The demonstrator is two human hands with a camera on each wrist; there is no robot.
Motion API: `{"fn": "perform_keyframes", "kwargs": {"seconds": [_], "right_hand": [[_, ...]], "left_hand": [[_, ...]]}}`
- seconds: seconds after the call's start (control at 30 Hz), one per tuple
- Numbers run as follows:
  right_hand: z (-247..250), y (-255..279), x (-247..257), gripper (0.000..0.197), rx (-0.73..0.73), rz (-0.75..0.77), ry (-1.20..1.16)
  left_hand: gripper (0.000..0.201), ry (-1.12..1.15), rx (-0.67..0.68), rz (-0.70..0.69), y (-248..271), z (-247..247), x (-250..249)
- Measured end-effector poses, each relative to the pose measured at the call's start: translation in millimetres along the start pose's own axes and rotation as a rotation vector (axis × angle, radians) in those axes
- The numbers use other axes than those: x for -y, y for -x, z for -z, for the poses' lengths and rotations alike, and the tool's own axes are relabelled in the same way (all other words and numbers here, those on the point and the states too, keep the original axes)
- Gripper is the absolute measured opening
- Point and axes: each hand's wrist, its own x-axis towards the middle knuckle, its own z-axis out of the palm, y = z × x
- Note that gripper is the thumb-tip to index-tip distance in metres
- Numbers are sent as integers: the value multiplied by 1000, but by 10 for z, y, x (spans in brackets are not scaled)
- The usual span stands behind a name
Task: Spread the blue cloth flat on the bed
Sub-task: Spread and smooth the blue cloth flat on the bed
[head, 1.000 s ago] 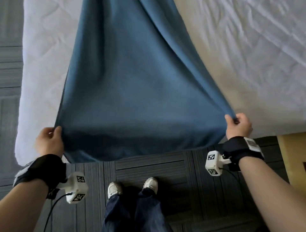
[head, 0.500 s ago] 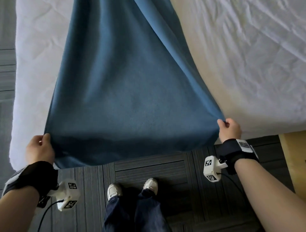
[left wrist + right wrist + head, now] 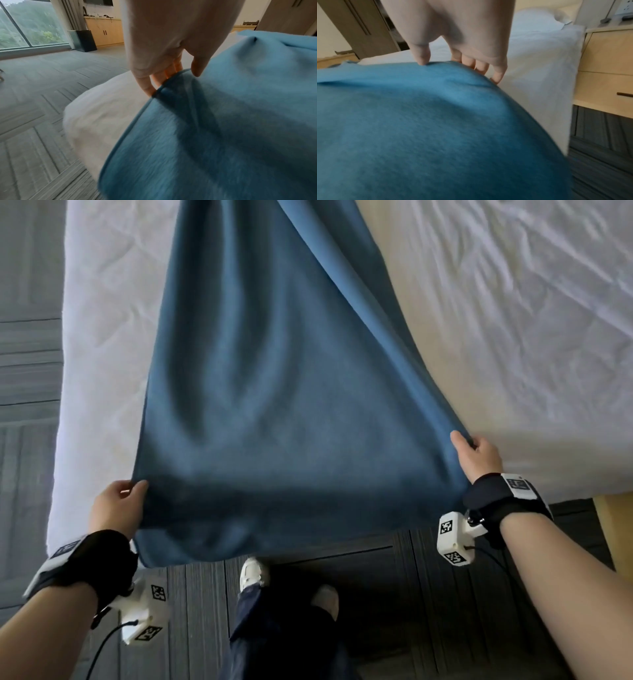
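The bed, made up in wrinkled white sheeting, fills the upper part of the head view, its near edge above dark striped floor. The blue cloth runs lengthwise down the mattress and hangs over that near edge — held up at its two near corners, sagging between them. The left hand pinches the left corner, thumb on top and fingers beneath the hem. The right hand pinches the right corner likewise — thumb pressed onto the fabric. A wooden nightstand with drawers stands beside the bed.
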Motion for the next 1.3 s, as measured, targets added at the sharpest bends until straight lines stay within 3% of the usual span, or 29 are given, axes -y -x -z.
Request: {"fn": "perform_keyframes", "kwargs": {"seconds": [0.13,0.27,0.37,0.5,0.63,0.73,0.87,1.3], "right_hand": [[-112,-111,467,46,-76,-26,-26],[-271,-293,932,43,-63,19,-7],[-439,-370,1283,29,-61,58,55],[-466,-446,1464,24,-149,49,150],[-139,-615,1463,22,-278,-1,178],[-22,-764,1501,22,-227,-17,247],[-146,-873,1612,25,-21,-18,288],[-696,-1651,2662,20,105,202,159]], "left_hand": [[37,28,0,-64,-320,-57,-461],[41,45,-3,-117,-776,-123,-997],[41,70,-16,-147,-1057,-154,-1285],[34,52,-33,-134,-1336,-62,-1421],[34,-1,-77,-43,-1495,130,-1358],[31,-51,-5,-52,-1523,119,-1408],[37,-35,26,-15,-1545,61,-1549],[38,-17,-155,-52,-2060,-314,-2406]]}}
